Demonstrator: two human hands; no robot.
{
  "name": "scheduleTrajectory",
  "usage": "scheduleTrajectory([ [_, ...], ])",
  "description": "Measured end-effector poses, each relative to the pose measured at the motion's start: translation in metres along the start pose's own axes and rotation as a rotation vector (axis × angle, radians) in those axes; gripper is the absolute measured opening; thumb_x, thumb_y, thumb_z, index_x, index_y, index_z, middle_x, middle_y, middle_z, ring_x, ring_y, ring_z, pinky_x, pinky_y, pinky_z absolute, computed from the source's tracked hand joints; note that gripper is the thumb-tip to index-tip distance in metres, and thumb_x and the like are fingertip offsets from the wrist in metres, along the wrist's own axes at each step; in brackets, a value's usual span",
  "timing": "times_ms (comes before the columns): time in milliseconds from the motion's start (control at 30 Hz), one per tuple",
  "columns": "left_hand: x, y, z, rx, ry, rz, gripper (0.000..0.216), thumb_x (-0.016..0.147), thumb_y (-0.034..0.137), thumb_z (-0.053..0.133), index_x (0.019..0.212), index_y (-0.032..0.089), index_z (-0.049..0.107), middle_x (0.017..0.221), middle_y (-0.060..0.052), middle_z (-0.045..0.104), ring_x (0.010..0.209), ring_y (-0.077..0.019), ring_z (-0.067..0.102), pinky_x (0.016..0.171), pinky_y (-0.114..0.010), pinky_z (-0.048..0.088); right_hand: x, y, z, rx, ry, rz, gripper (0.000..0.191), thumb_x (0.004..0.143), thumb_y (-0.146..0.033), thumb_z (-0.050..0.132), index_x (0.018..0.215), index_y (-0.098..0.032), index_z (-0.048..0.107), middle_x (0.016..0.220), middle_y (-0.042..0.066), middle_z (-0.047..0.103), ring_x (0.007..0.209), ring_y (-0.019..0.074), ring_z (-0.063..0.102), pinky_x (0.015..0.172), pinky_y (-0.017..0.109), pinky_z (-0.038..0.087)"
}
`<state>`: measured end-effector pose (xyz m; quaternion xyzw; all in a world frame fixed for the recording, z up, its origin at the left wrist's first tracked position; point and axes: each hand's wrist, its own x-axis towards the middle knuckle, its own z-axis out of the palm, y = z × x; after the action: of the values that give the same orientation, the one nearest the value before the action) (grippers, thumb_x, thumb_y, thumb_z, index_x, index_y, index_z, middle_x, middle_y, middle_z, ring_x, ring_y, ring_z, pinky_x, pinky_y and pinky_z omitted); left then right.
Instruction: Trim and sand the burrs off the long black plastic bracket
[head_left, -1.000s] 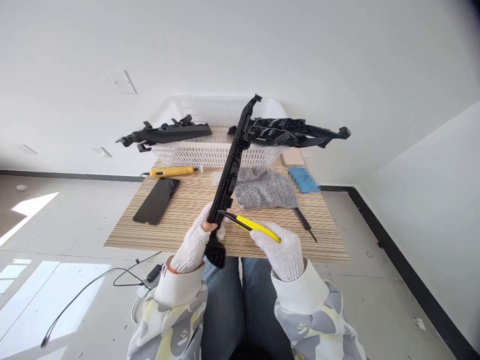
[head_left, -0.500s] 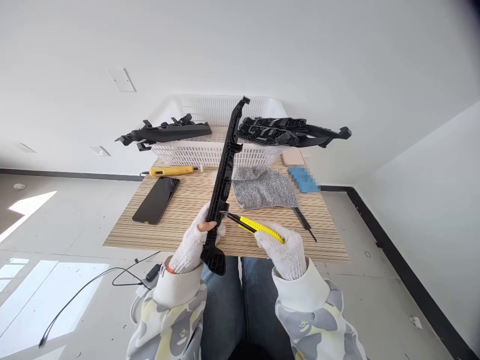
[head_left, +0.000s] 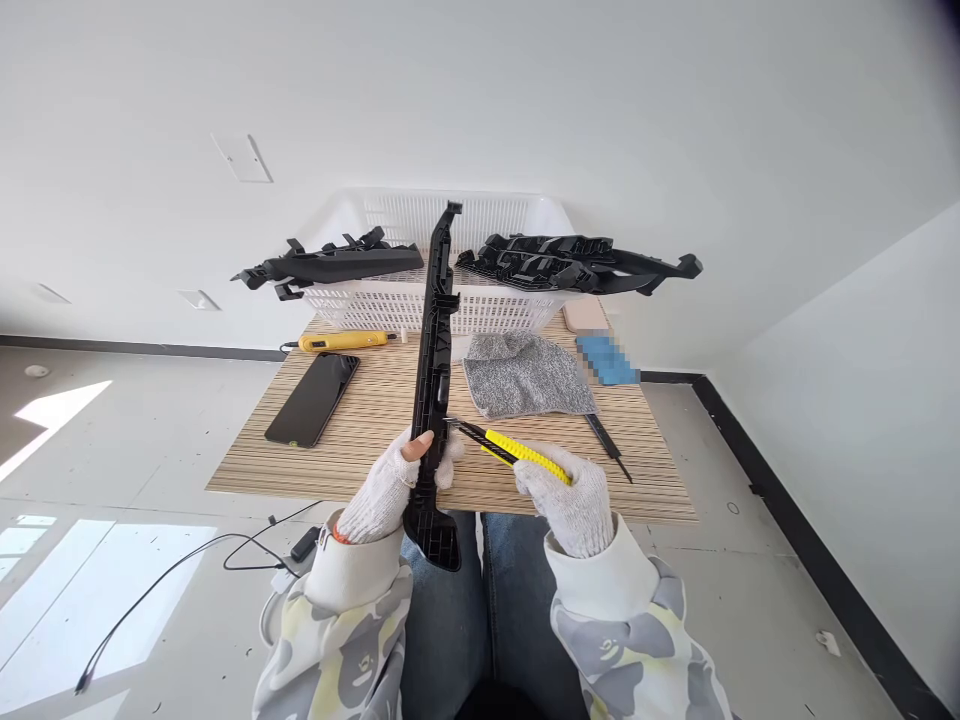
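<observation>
My left hand, in a white knit glove with the thumb tip bare, is closed around the lower part of a long black plastic trim piece. The piece stands nearly upright in view, its ribbed inner side towards me and its wide end over my lap. In my right hand, also gloved, is a pair of tweezers with yellow ribbed grips and dark arms. Their thin metal tips are at the trim piece's right edge, just above my left thumb; I cannot tell whether they touch it.
Behind, a white plastic basket bears more black trim pieces. On the wood-patterned table lie a phone, a yellow corded tool, a grey cloth, a thin black tool and a blue packet.
The trim piece has swung more upright, its top moving left and its wide end slightly right and down. The tweezers have shifted slightly right, still near its edge.
</observation>
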<state>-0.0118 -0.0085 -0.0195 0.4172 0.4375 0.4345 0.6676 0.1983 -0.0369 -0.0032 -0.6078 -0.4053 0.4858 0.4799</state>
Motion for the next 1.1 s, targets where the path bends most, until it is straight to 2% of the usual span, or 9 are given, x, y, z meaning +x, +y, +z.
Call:
scheduleTrajectory([
  [200, 0.001, -0.002, -0.004, -0.011, -0.022, 0.019, 0.047, 0.091, 0.053, 0.062, 0.115, 0.014, 0.072, 0.066, -0.002, 0.059, 0.057, -0.0141, 0.044, 0.049, -0.026, 0.03, -0.001, -0.001, 0.001, 0.031, -0.006, -0.002, 0.036, 0.067, -0.042, 0.081, 0.09, -0.015, 0.087, 0.054, -0.002, 0.059, 0.046, 0.0092, 0.041, 0.046, 0.024, 0.039],
  [433, 0.0, 0.0, -0.003, -0.04, -0.033, 0.05, 0.06, 0.079, 0.052, 0.069, 0.126, 0.015, 0.068, 0.067, 0.0, 0.06, 0.057, -0.0146, 0.045, 0.051, -0.026, 0.032, -0.001, -0.003, 0.001, 0.024, -0.026, 0.014, 0.037, 0.066, -0.043, 0.082, 0.09, -0.016, 0.087, 0.054, -0.002, 0.059, 0.047, 0.0097, 0.041, 0.047, 0.025, 0.039],
  [533, -0.002, 0.004, 0.0, -0.022, -0.011, 0.066, 0.06, 0.075, 0.052, 0.071, 0.122, 0.014, 0.07, 0.067, -0.001, 0.062, 0.059, -0.0151, 0.047, 0.053, -0.027, 0.035, 0.0, -0.004, 0.001, 0.019, -0.034, 0.013, 0.038, 0.066, -0.045, 0.082, 0.09, -0.016, 0.087, 0.054, -0.002, 0.059, 0.048, 0.0094, 0.04, 0.046, 0.024, 0.038],
  [633, -0.003, 0.01, 0.006, -0.045, 0.02, 0.033, 0.053, 0.079, 0.052, 0.069, 0.117, 0.015, 0.071, 0.061, 0.001, 0.058, 0.052, -0.0132, 0.04, 0.049, -0.026, 0.03, 0.0, -0.004, 0.0, 0.0, -0.04, 0.006, 0.039, 0.067, -0.046, 0.081, 0.09, -0.016, 0.087, 0.054, -0.002, 0.059, 0.048, 0.0096, 0.039, 0.046, 0.025, 0.037],
  [867, 0.0, 0.011, 0.01, 0.015, 0.012, 0.018, 0.058, 0.089, 0.072, 0.059, 0.093, 0.015, 0.071, 0.055, 0.0, 0.053, 0.053, -0.0134, 0.041, 0.05, -0.027, 0.027, 0.001, -0.003, 0.0, 0.003, -0.045, -0.001, 0.038, 0.067, -0.044, 0.081, 0.091, -0.015, 0.087, 0.054, -0.001, 0.06, 0.048, 0.01, 0.041, 0.048, 0.025, 0.041],
  [1000, 0.0, 0.011, 0.009, 0.038, 0.031, 0.009, 0.055, 0.09, 0.07, 0.059, 0.086, 0.017, 0.067, 0.052, 0.002, 0.052, 0.049, -0.0122, 0.038, 0.049, -0.027, 0.025, 0.001, -0.004, 0.0, -0.006, -0.061, 0.005, 0.038, 0.068, -0.045, 0.08, 0.092, -0.016, 0.087, 0.055, 0.0, 0.061, 0.048, 0.011, 0.043, 0.046, 0.026, 0.041],
  [1100, 0.0, 0.01, 0.01, -0.036, 0.04, 0.047, 0.047, 0.086, 0.065, 0.068, 0.087, 0.018, 0.064, 0.062, 0.0, 0.06, 0.049, -0.0112, 0.042, 0.048, -0.026, 0.028, 0.001, -0.003, -0.001, 0.005, -0.067, 0.015, 0.039, 0.069, -0.044, 0.08, 0.093, -0.015, 0.087, 0.055, 0.001, 0.063, 0.048, 0.0112, 0.043, 0.046, 0.026, 0.04],
])
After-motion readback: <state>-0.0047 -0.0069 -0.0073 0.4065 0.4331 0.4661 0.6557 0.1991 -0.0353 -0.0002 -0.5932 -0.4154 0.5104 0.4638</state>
